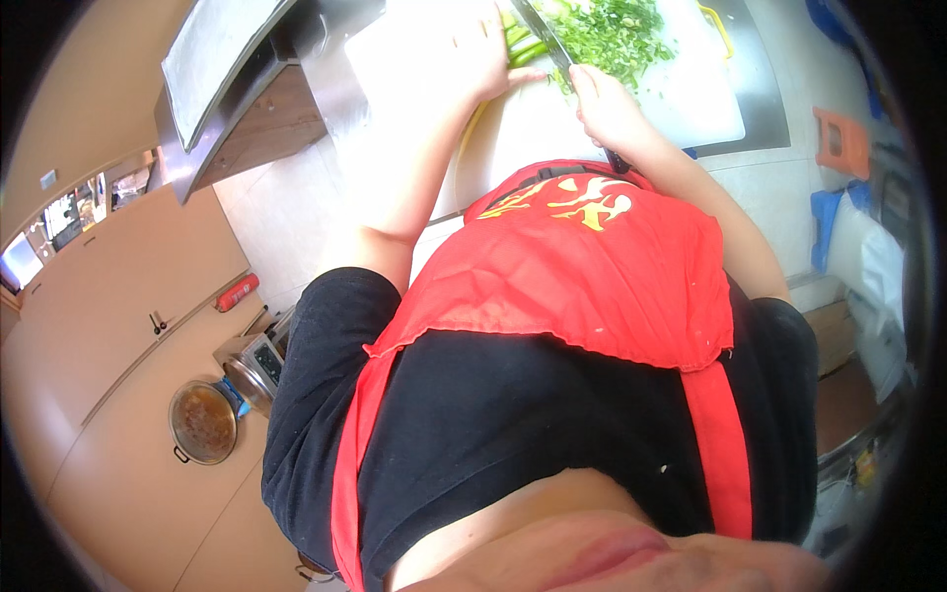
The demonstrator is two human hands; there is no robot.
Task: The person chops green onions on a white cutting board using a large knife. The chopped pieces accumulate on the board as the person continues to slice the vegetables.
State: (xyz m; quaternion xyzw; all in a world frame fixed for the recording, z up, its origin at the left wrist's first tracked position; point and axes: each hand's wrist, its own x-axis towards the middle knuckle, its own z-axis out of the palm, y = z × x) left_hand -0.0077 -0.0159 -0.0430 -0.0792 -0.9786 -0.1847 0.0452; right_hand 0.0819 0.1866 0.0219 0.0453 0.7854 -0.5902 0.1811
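Observation:
My right hand (pixel 610 111) grips a kitchen knife (pixel 549 35) by its dark handle, whose end shows below the fist near my apron. The blade points away from me, between whole green stalks (pixel 524 49) and a spread of chopped greens (pixel 618 37). My left hand (pixel 492 63) holds the stalks just left of the blade, its thumb stretched toward the knife. Strong glare washes out part of this hand. Under the greens lies a white cutting board (pixel 692 111) with a yellow handle (pixel 716 29) at its far right.
The board lies on a metal worktop (pixel 766 96). An orange plastic stool (pixel 842 140) is at the right. On the left are a metal-edged unit (pixel 244 111), a red cylinder (pixel 237 292) and a metal pan of brown contents (pixel 202 422).

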